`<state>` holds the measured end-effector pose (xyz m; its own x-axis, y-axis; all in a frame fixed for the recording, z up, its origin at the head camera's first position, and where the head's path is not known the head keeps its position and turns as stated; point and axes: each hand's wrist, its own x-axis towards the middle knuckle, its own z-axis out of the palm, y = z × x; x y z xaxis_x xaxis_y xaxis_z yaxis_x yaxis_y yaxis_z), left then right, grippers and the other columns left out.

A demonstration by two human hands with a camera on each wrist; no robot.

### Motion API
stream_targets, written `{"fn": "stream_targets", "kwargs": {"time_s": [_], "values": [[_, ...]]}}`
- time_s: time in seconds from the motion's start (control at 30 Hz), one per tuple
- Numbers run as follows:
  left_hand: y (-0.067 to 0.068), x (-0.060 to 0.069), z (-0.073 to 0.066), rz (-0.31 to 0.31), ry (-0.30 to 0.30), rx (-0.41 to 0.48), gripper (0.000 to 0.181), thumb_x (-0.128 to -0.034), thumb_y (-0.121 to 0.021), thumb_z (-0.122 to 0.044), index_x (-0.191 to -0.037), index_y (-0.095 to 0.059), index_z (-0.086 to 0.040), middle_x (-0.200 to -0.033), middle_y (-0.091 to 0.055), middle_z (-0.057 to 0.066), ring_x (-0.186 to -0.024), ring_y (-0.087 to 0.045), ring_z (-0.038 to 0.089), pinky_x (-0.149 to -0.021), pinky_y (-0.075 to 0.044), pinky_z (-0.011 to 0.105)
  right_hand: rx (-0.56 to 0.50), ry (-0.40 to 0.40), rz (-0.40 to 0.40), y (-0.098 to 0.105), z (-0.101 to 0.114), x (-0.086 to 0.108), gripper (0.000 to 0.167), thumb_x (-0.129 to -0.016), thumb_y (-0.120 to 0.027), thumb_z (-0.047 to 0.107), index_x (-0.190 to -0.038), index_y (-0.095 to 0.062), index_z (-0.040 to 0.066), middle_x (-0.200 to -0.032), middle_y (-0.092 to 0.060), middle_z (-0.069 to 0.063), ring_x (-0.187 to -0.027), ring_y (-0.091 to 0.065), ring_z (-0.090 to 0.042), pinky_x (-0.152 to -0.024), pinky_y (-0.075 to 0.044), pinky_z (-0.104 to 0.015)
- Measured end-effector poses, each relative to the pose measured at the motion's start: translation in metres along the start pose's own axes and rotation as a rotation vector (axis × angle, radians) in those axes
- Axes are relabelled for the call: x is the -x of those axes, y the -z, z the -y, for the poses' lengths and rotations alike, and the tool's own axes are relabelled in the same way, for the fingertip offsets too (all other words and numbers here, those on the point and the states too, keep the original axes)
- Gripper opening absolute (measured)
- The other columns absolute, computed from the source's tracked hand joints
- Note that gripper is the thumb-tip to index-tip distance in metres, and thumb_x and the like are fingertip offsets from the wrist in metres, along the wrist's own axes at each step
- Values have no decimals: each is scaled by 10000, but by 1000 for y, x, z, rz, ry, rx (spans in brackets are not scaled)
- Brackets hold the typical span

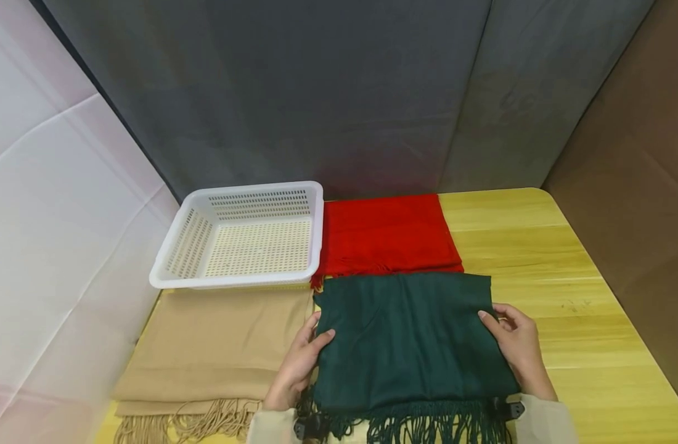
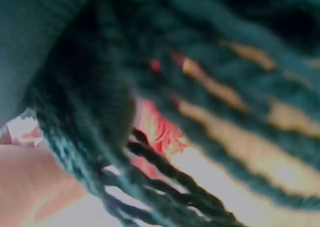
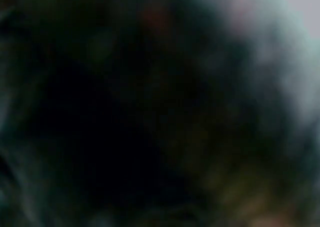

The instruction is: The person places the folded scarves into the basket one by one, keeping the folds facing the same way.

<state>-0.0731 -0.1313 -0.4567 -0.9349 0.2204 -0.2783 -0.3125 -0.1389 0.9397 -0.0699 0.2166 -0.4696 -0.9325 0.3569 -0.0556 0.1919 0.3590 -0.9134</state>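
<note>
A dark green fringed scarf (image 1: 411, 339), folded into a rough rectangle, is held up between both hands in the head view. My left hand (image 1: 300, 364) pinches its left edge, thumb on top and the other fingers partly hidden. At the right edge my right hand (image 1: 519, 345) grips it the same way, with the thumb on the front. Fringe hangs along the near side. Blurred green tassels (image 2: 165, 187) cross the left wrist view, with part of my left hand at its left edge. The right wrist view is dark and blurred, mostly covered by cloth.
A white plastic basket (image 1: 236, 282) with slotted walls stands at the back left; nothing is seen in it. Beside it lies a folded red scarf (image 1: 389, 234), partly behind the green one. A folded beige scarf (image 1: 211, 351) covers the front left of the yellow wooden table (image 1: 594, 345).
</note>
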Motion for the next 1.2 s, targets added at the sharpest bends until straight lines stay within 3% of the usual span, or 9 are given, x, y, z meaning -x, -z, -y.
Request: {"fn": "stream_targets", "kwargs": {"time_s": [0.3, 0.5, 0.63, 0.77, 1.03, 1.2], "values": [[0, 9, -15, 19, -57, -2, 432, -886, -490, -66, -1291, -338, -56, -1134, -501, 71, -924, -557, 160, -752, -471, 321, -56, 22, -33, 8, 18, 5, 359, -807, -652, 237, -1022, -582, -42, -826, -536, 122, -687, -468, -81, -575, -427, -157], [2, 12, -22, 29, -63, 34, 380, -884, -499, -81, -1241, -370, -111, -1141, -477, 61, -945, -549, 171, -753, -472, 317, -101, 59, -38, 7, 22, 2, 317, -803, -657, 197, -992, -584, -47, -801, -550, 114, -644, -486, -66, -549, -441, -157], [4, 13, -22, 83, -72, 53, 362, -900, -477, -76, -1236, -353, -125, -1134, -480, 47, -942, -555, 169, -753, -477, 318, -98, 63, -21, 3, 21, 0, 327, -805, -655, 200, -1002, -580, -50, -819, -547, 117, -658, -499, -61, -562, -451, -162], [10, 14, -23, 95, -102, 46, 355, -903, -480, -86, -1235, -359, -119, -1095, -499, 51, -897, -578, 171, -727, -490, 316, -122, 75, -5, 2, 22, -1, 330, -809, -651, 201, -1006, -576, -53, -831, -553, 119, -680, -529, -46, -583, -467, -162], [19, 15, -36, 158, -131, 75, 309, -899, -468, -55, -1184, -404, -156, -1093, -505, 33, -900, -583, 154, -708, -500, 300, -213, 91, 35, -4, 32, 0, 286, -810, -648, 160, -987, -574, -52, -813, -575, 93, -651, -571, -47, -570, -491, -188], [25, 17, -47, 139, -129, 63, 334, -896, -464, -52, -1200, -392, -171, -1113, -489, 9, -904, -579, 143, -709, -498, 291, -258, 128, 66, -8, 36, -1, 243, -810, -643, 122, -976, -581, -44, -822, -582, 76, -657, -583, -54, -568, -495, -194]]}}
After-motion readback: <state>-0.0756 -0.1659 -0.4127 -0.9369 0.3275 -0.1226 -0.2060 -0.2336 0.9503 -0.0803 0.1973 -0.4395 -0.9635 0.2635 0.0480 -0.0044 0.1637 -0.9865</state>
